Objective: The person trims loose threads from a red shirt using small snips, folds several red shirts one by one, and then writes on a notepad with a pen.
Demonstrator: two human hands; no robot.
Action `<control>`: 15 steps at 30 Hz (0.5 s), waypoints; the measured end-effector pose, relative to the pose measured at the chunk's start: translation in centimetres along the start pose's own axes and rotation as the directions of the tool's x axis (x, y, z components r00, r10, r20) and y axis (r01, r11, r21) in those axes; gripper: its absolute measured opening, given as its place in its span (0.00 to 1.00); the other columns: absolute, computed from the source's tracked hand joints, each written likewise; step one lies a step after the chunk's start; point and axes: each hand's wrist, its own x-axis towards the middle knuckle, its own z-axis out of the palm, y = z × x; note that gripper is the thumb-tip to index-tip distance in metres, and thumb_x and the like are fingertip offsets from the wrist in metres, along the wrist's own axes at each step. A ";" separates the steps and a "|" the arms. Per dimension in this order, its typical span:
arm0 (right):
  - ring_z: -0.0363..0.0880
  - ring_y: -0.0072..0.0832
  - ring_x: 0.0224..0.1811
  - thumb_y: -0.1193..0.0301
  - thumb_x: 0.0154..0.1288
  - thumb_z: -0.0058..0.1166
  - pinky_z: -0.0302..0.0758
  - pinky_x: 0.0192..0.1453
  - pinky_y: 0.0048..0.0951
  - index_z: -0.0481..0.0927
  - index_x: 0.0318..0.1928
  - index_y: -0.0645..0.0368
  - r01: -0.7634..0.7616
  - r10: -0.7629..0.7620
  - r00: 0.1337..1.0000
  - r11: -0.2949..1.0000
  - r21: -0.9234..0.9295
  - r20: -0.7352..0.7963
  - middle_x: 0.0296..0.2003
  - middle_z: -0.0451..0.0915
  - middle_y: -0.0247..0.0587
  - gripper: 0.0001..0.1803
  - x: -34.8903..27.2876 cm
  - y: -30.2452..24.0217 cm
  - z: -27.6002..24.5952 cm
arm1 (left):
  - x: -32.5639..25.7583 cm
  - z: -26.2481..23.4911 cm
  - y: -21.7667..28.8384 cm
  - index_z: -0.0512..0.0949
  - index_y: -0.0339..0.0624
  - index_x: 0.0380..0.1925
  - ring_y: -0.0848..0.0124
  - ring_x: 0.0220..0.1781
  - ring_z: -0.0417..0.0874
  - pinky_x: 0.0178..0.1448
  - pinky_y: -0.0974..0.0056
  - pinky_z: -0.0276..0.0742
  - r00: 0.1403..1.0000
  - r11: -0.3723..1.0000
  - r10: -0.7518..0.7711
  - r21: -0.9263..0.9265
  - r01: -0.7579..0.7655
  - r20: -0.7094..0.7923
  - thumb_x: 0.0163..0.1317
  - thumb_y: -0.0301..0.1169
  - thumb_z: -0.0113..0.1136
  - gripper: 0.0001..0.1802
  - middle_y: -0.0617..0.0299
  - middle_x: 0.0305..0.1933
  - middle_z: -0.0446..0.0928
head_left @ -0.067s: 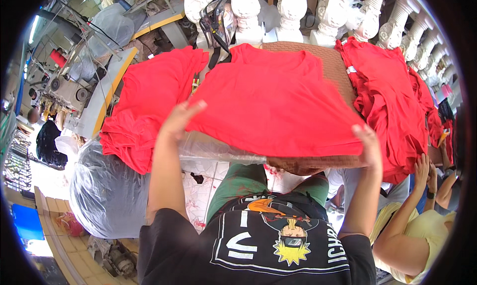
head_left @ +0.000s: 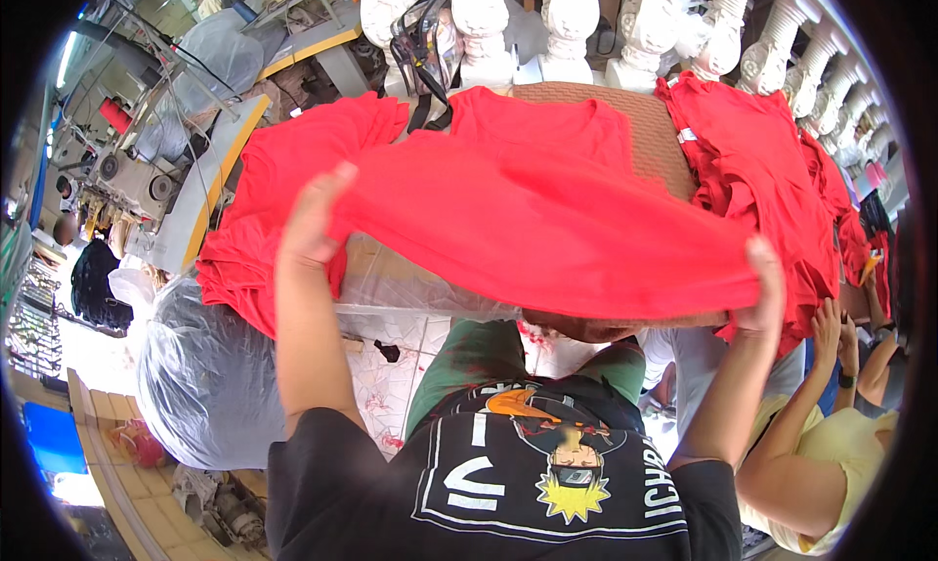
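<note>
A red T-shirt [head_left: 547, 219] is stretched wide over a brown table [head_left: 645, 131]. My left hand [head_left: 313, 224] grips its left edge, fingers curled over the cloth. My right hand [head_left: 762, 282] pinches its right lower corner near the table's front edge. The shirt's collar end lies flat toward the far side, while the near hem is lifted off the surface between both hands.
A pile of red garments [head_left: 274, 209] hangs at the left, another pile [head_left: 762, 160] at the right. A clear plastic bag [head_left: 205, 375] sits lower left. White balusters [head_left: 479, 14] line the back. Another person's hands [head_left: 835, 336] rest at the right.
The shirt's near hem has moved slightly with both hands; the grip is unchanged.
</note>
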 end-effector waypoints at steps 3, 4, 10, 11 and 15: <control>0.75 0.33 0.51 0.67 0.65 0.48 0.70 0.58 0.35 0.74 0.51 0.65 0.198 -0.189 0.980 0.943 0.269 -0.057 0.48 0.77 0.46 0.18 -1.4 -8.2 -3.8 | -0.7 0.5 7.3 0.73 0.38 0.49 0.61 0.51 0.77 0.58 0.56 0.70 0.943 0.906 0.327 -0.265 -0.330 -0.055 0.63 0.40 0.51 0.20 0.54 0.49 0.77; 0.74 0.35 0.53 0.66 0.66 0.46 0.69 0.59 0.38 0.73 0.52 0.66 0.259 -0.248 0.966 0.928 0.267 -0.073 0.49 0.76 0.48 0.19 -1.7 -11.3 -3.8 | -0.7 -1.5 9.7 0.73 0.37 0.49 0.59 0.53 0.76 0.59 0.54 0.69 0.802 0.814 0.544 -0.385 -0.434 0.247 0.65 0.40 0.47 0.20 0.52 0.51 0.76; 0.71 0.41 0.57 0.63 0.66 0.45 0.65 0.62 0.48 0.69 0.55 0.68 0.369 -0.395 0.892 0.917 0.151 0.218 0.53 0.73 0.52 0.23 3.7 -18.4 -8.1 | 1.8 1.6 15.1 0.72 0.36 0.52 0.58 0.54 0.76 0.61 0.53 0.69 0.795 0.762 0.589 -0.428 -0.486 0.145 0.66 0.37 0.46 0.20 0.52 0.53 0.75; 0.71 0.39 0.55 0.64 0.66 0.46 0.67 0.60 0.45 0.70 0.55 0.67 0.316 -0.326 0.931 0.945 0.081 0.167 0.52 0.73 0.50 0.22 5.9 -18.0 -6.9 | 3.5 1.9 14.6 0.72 0.38 0.51 0.62 0.54 0.76 0.60 0.54 0.69 0.786 0.791 0.568 -0.426 -0.440 0.243 0.65 0.36 0.49 0.19 0.54 0.52 0.76; 0.75 0.31 0.49 0.67 0.66 0.50 0.75 0.50 0.36 0.71 0.53 0.63 0.053 -0.055 0.996 0.998 -0.031 -0.071 0.50 0.75 0.43 0.18 15.9 -13.0 4.7 | 10.0 7.7 13.9 0.75 0.42 0.44 0.70 0.47 0.79 0.50 0.62 0.76 0.957 0.952 0.259 -0.199 -0.231 0.129 0.59 0.33 0.60 0.14 0.61 0.45 0.79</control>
